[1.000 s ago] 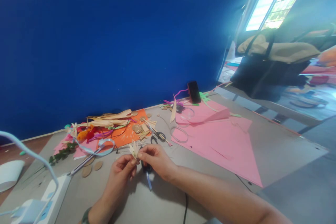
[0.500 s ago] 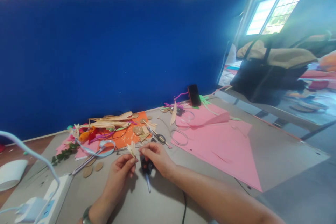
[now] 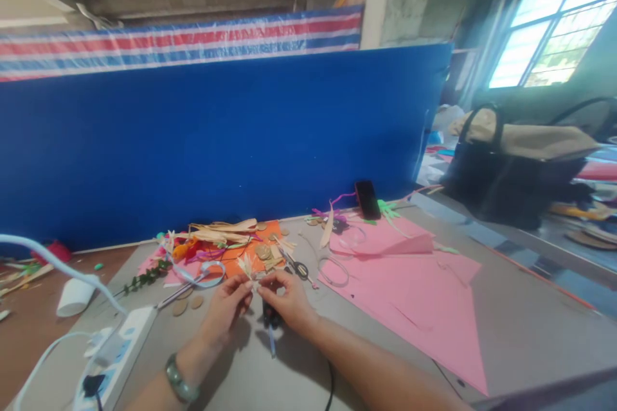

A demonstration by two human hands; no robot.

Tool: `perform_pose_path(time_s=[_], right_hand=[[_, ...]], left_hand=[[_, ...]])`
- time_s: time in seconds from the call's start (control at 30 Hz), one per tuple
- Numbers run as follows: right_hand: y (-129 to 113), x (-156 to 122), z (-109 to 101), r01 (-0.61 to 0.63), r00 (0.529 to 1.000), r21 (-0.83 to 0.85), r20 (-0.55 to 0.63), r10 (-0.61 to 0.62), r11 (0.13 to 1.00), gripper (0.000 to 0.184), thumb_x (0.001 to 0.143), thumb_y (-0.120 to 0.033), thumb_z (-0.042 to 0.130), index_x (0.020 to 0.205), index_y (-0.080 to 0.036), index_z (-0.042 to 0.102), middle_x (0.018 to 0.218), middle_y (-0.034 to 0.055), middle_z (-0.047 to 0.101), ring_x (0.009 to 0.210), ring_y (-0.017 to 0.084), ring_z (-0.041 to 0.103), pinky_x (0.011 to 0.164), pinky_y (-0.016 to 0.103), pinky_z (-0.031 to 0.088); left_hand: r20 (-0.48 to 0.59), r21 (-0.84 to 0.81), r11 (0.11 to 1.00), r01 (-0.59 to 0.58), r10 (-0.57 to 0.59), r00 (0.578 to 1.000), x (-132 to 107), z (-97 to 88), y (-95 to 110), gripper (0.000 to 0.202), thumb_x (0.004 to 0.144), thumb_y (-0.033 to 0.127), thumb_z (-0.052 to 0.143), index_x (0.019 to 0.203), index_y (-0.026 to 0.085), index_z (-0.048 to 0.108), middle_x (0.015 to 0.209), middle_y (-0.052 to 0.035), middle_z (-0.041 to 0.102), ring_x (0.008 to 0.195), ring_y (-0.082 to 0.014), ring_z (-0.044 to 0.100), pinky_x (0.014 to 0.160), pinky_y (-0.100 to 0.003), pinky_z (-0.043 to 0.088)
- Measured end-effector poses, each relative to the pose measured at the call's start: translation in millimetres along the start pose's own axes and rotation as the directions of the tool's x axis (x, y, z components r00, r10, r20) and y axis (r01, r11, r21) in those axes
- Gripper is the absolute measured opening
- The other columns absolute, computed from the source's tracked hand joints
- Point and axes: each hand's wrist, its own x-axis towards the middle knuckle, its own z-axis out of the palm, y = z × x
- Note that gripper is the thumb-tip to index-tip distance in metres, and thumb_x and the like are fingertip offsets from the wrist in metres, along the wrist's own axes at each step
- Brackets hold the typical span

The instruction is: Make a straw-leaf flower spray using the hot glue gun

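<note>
A small pale flower of dried husk strips (image 3: pixel 247 266) points upward from the fingertips of my left hand (image 3: pixel 230 302), which pinches it at its base. Beside it, my right hand (image 3: pixel 288 300) has thumb and forefinger pressed together, close against the flower's base. What lies between those right fingertips is too small to make out. Below my right hand a black glue gun (image 3: pixel 270 316), partly hidden, rests on the table with a translucent glue stick (image 3: pixel 272 341) sticking out toward me. Scissors (image 3: pixel 301 270) lie just beyond my right hand.
Husk strips (image 3: pixel 224 231) and orange paper (image 3: pixel 236 264) lie at the back left. Pink sheets (image 3: pixel 405 295) cover the right, near a leaning phone (image 3: pixel 367 200). A power strip (image 3: pixel 126 350), wooden discs (image 3: pixel 180 307) and a white cup (image 3: pixel 76 296) are left. A blue panel (image 3: pixel 216 141) stands behind.
My fingertips have come together at the flower's base; before, a small gap separated them. The view has tilted up, showing more of the ceiling.
</note>
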Motion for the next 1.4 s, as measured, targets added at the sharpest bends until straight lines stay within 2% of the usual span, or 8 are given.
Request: perform_pose_path(time_s=[0.37, 0.5, 0.73, 0.83, 0.97, 1.07, 1.2, 1.4], right_hand=[[-6, -9, 7, 0.061, 0.990, 0.128, 0.118, -0.076, 0.990, 0.017, 0.074, -0.034, 0.072, 0.076, -0.017, 0.073, 0.072, 0.0037, 0.069, 0.068, 0.017, 0.059, 0.068, 0.029, 0.046], [-1, -9, 9, 0.001, 0.990, 0.214, 0.139, -0.031, 0.977, 0.023, 0.073, -0.039, 0.073, 0.075, -0.016, 0.072, 0.071, 0.0028, 0.068, 0.065, 0.015, 0.059, 0.063, 0.027, 0.047], [10, -4, 6, -0.073, 0.992, 0.169, 0.118, 0.053, 0.983, 0.020, 0.076, -0.036, 0.071, 0.069, -0.017, 0.068, 0.053, -0.0035, 0.056, 0.048, 0.010, 0.048, 0.049, 0.022, 0.039], [17, -1, 5, -0.051, 0.997, 0.132, 0.064, 0.043, 0.990, 0.017, 0.076, -0.031, 0.071, 0.067, -0.017, 0.067, 0.057, -0.0027, 0.058, 0.052, 0.010, 0.050, 0.052, 0.022, 0.040], [24, -1, 6, 0.000, 1.000, 0.061, 0.018, -0.001, 0.998, 0.015, 0.078, -0.028, 0.069, 0.068, -0.017, 0.067, 0.057, -0.0024, 0.058, 0.052, 0.011, 0.050, 0.053, 0.023, 0.041], [27, -3, 7, 0.023, 0.999, 0.006, 0.029, -0.024, 1.000, 0.016, 0.080, -0.027, 0.067, 0.068, -0.017, 0.067, 0.056, -0.0025, 0.056, 0.050, 0.011, 0.050, 0.052, 0.023, 0.040], [29, -6, 10, 0.075, 0.997, -0.094, 0.019, -0.074, 0.993, 0.015, 0.080, -0.023, 0.067, 0.066, -0.017, 0.067, 0.057, -0.0015, 0.057, 0.053, 0.012, 0.050, 0.053, 0.023, 0.039], [29, -7, 11, 0.151, 0.988, -0.171, 0.019, -0.150, 0.974, 0.014, 0.079, -0.020, 0.066, 0.066, -0.017, 0.066, 0.060, -0.0004, 0.061, 0.058, 0.012, 0.053, 0.058, 0.023, 0.039]], left_hand=[[-0.126, -0.081, 0.996, -0.032, 0.022, 0.992, -33, 20.0, 12, 0.029, 0.062, 0.031, 0.083, 0.080, 0.017, 0.066, 0.060, 0.0048, 0.051, 0.048, -0.0085, 0.040, 0.043, -0.019, 0.027], [-0.133, -0.085, 0.996, -0.041, 0.030, 0.991, -30, 22.7, 7, 0.029, 0.062, 0.032, 0.082, 0.080, 0.018, 0.065, 0.057, 0.0058, 0.048, 0.045, -0.0082, 0.036, 0.042, -0.020, 0.024], [-0.076, 0.008, 1.000, -0.015, 0.015, 0.997, -12, 12.2, -2, 0.033, 0.064, 0.038, 0.079, 0.085, 0.015, 0.067, 0.053, 0.0065, 0.047, 0.043, -0.0075, 0.038, 0.041, -0.019, 0.028], [-0.059, 0.130, 0.981, -0.147, 0.156, 0.986, -4, 6.9, -4, 0.026, 0.066, 0.036, 0.078, 0.080, 0.016, 0.069, 0.061, 0.0030, 0.054, 0.048, -0.0084, 0.045, 0.044, -0.019, 0.035], [-0.004, 0.328, 0.874, -0.358, 0.380, 0.925, 4, 1.9, -9, 0.016, 0.069, 0.032, 0.076, 0.073, 0.017, 0.072, 0.081, -0.0047, 0.065, 0.077, -0.0179, 0.060, 0.069, -0.026, 0.049], [-0.018, 0.381, 0.864, -0.331, 0.364, 0.931, 7, -1.8, -14, 0.017, 0.071, 0.033, 0.074, 0.076, 0.018, 0.071, 0.079, -0.0041, 0.067, 0.076, -0.0186, 0.062, 0.071, -0.027, 0.049], [-0.060, 0.421, 0.862, -0.282, 0.337, 0.940, 4, -3.5, -15, 0.021, 0.070, 0.036, 0.075, 0.072, 0.017, 0.066, 0.067, -0.0002, 0.063, 0.064, -0.0154, 0.058, 0.061, -0.025, 0.046], [-0.124, 0.274, 0.942, -0.193, 0.234, 0.964, -3, 4.4, -12, 0.030, 0.067, 0.039, 0.077, 0.069, 0.016, 0.058, 0.055, 0.0054, 0.054, 0.048, -0.0087, 0.047, 0.046, -0.019, 0.038]])
